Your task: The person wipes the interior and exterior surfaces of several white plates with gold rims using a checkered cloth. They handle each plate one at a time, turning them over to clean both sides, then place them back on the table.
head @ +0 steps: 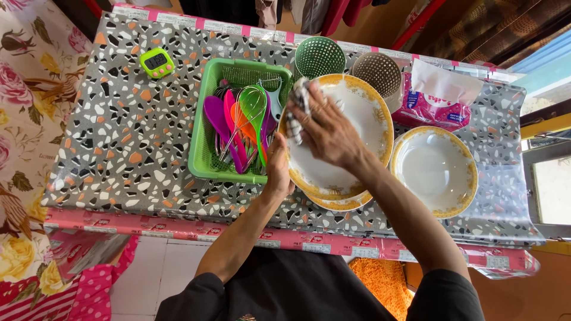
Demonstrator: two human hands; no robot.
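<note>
My left hand [278,168] grips the left rim of a white plate with a yellow patterned border [363,119], held tilted above the table. Pressed against the plate's upper left face is a checked cloth [295,109], bunched under my right hand [326,132]. Beneath the held plate, the edge of another similar plate [340,204] shows on the table. A third white, yellow-rimmed plate [434,169] lies flat to the right.
A green basket [205,113] of colourful plastic spoons and a whisk sits left of the plates. Behind are a green mesh cup [319,56], a beige mesh cup [377,71], a pink tissue pack [437,104] and a small green timer [157,62] on the terrazzo-patterned table [119,142].
</note>
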